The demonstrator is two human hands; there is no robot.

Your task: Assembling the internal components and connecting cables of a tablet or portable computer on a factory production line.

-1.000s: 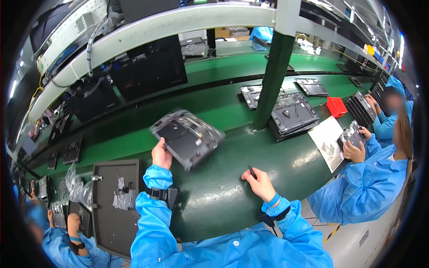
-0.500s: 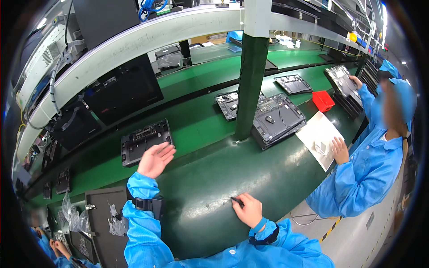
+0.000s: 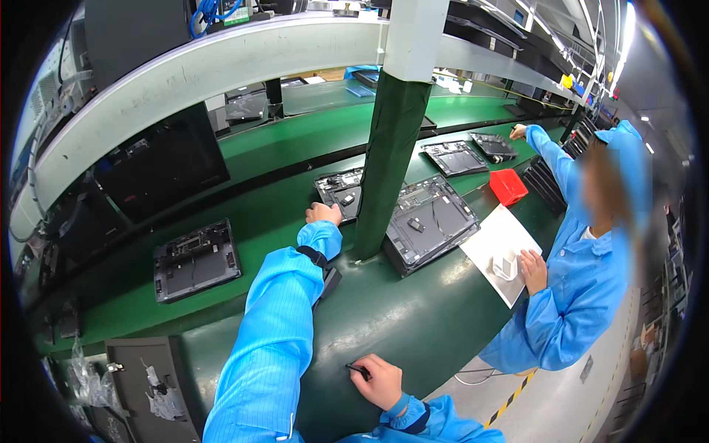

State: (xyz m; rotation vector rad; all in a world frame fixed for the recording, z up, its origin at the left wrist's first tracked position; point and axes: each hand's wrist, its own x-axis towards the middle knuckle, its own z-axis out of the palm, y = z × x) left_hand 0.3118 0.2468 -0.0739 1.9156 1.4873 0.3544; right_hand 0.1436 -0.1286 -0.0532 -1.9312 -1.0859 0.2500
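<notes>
My left hand [image 3: 323,213] reaches forward across the bench, its curled fingers at the near left corner of an opened laptop base [image 3: 344,190] that is partly hidden behind the pillar. The fingertips are largely hidden against that corner. Low over the near bench, my right hand [image 3: 381,382] is closed round a short black pen-like tool [image 3: 358,371], its tip pointing left. Just right of the pillar lies a stack topped by another opened laptop base [image 3: 432,218], with a small black part resting on it. One more laptop base [image 3: 197,260] sits by itself to the left.
A green-wrapped pillar [image 3: 389,159] rises beside my left hand. To the right, a co-worker in blue [image 3: 583,258] touches a white sheet [image 3: 506,244] and reaches past a red bin [image 3: 507,187]. A dark grey tray [image 3: 151,387] with plastic bags lies near left.
My left hand has moved from open in mid-air forward and right to the laptop base by the pillar. The co-worker has set down a laptop base at the back. My right hand keeps the tool.
</notes>
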